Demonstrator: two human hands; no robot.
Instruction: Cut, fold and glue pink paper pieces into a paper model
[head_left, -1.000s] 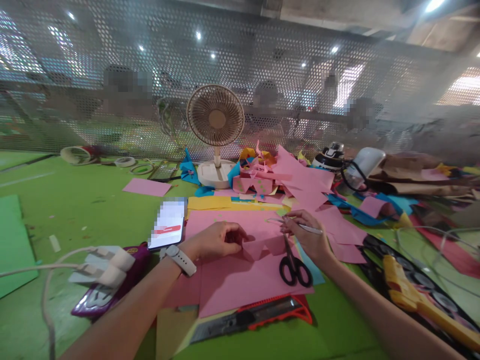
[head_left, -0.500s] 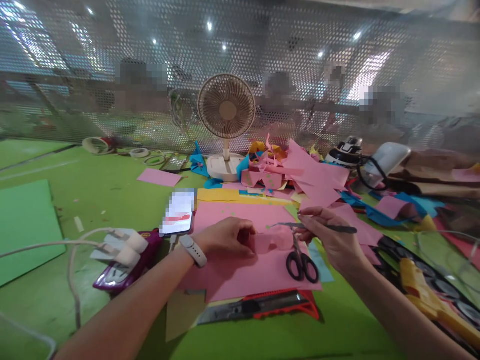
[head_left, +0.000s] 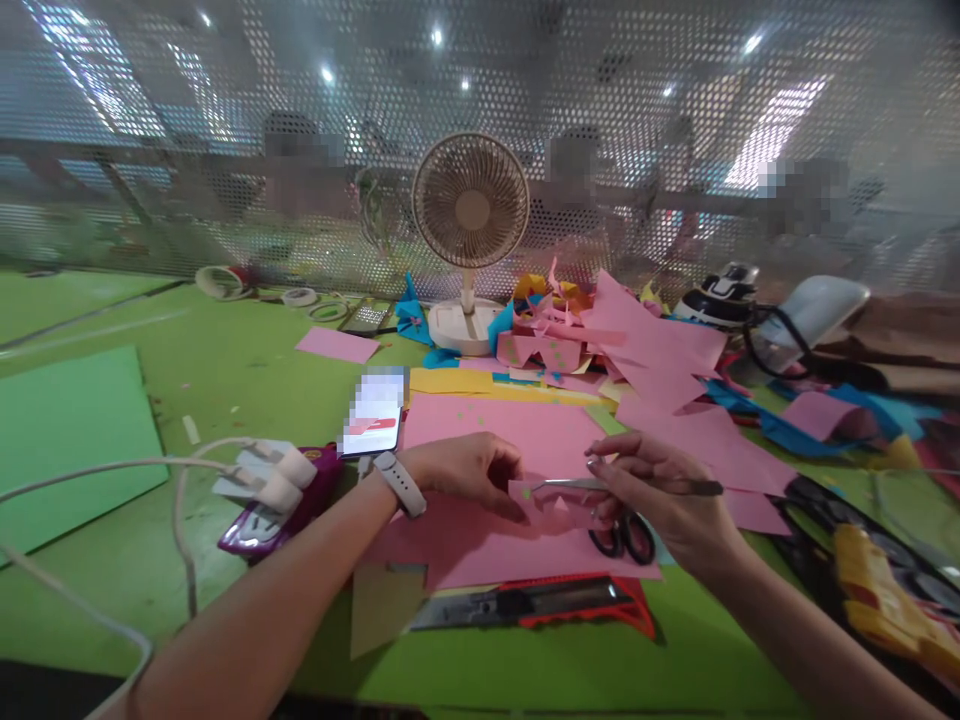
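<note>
My left hand (head_left: 469, 475) is closed, pinching the left end of a small pink paper piece (head_left: 551, 514) above the pink sheets. In my closed right hand (head_left: 664, 490) are tweezers (head_left: 570, 484), silver at the tip and dark at the rear. Their tip points left and meets the pink piece beside a tiny green bit (head_left: 527, 493); whether it grips the bit I cannot tell. Black-handled scissors (head_left: 639, 540) lie just below my right hand, their blades hidden. Under both hands spreads a large pink paper sheet (head_left: 480, 560).
A red and black utility knife (head_left: 555, 598) lies at the front. A phone (head_left: 375, 412) and purple power strip (head_left: 259, 525) are left. Behind stand a fan (head_left: 471, 210) and paper scraps (head_left: 652, 340). A yellow glue gun (head_left: 874, 590) lies right, green paper (head_left: 75, 440) far left.
The tweezer tip has come down from above the pink piece onto it, with the green bit. My right hand has lowered and now covers more of the scissors. The whole view has shifted slightly.
</note>
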